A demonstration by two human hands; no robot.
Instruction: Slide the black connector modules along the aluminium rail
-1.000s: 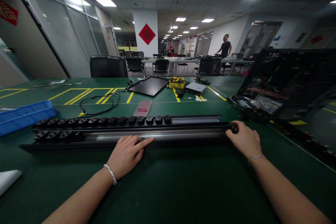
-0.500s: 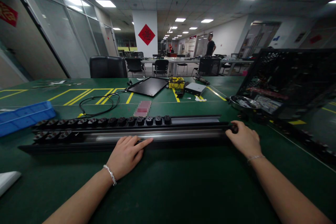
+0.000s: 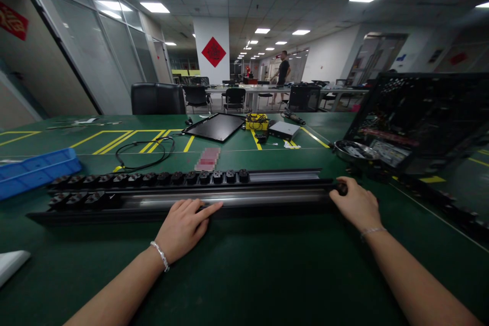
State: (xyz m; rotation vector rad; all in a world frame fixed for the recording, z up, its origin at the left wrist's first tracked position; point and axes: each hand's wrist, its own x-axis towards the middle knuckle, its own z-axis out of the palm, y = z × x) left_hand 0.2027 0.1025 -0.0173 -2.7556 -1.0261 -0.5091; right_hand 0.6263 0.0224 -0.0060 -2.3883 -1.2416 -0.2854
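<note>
Two long black metal channels lie side by side across the table. A long row of black socket modules point(image 3: 178, 178) fills most of the far channel point(image 3: 284, 175). In the near channel point(image 3: 263, 206) only a few socket modules point(image 3: 78, 200) sit at the left end. My left hand point(image 3: 185, 226) rests on the near channel's front edge, index finger stretched out along it. At that channel's right end, my right hand point(image 3: 357, 204) pinches a small black socket module point(image 3: 342, 189), partly hidden by the fingers.
A blue bin point(image 3: 38, 169) stands at left. Behind the channels are a coiled black cable point(image 3: 145, 155), a flat black panel point(image 3: 217, 127) and a grey box point(image 3: 284, 130). At right, a metal bowl point(image 3: 353, 150) sits before an open computer case point(image 3: 420, 117). A person point(image 3: 283, 69) is in the background.
Both hands, the channels and the socket modules keep their places. Only the person in the background has moved to the left.
</note>
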